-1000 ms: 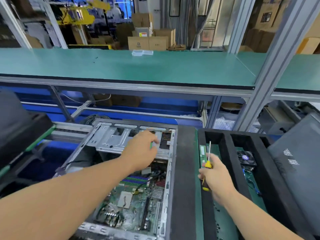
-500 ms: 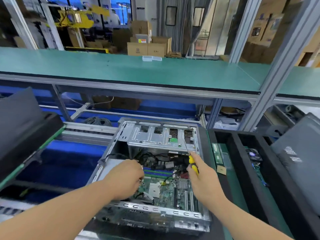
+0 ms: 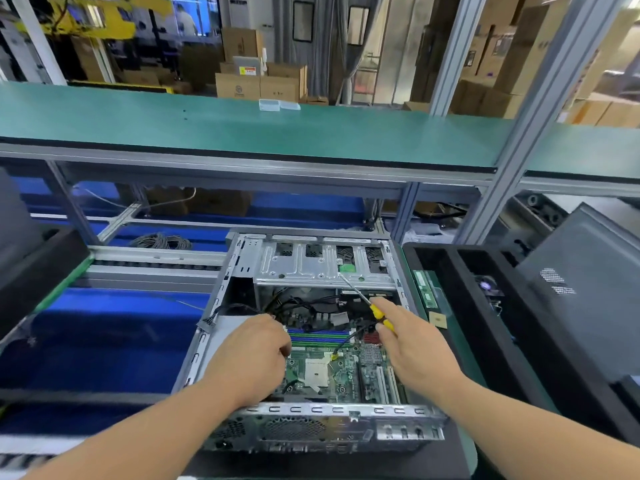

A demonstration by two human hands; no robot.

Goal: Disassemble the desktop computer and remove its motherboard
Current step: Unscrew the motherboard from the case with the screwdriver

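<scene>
The open computer case (image 3: 311, 341) is laid on its side on the green bench (image 3: 467, 441), near its front edge. The motherboard (image 3: 346, 372) is seen flat at the bottom of the case. The left hand (image 3: 249, 358) is put inside, over the left side of the board, with the fingers curled; what is held cannot be told. A yellow screwdriver (image 3: 372, 308) is gripped in the right hand (image 3: 415, 351), with its tip pointed up at the metal drive cage (image 3: 322, 265). A black tray (image 3: 485, 323) is set just beside the case, on the right.
</scene>
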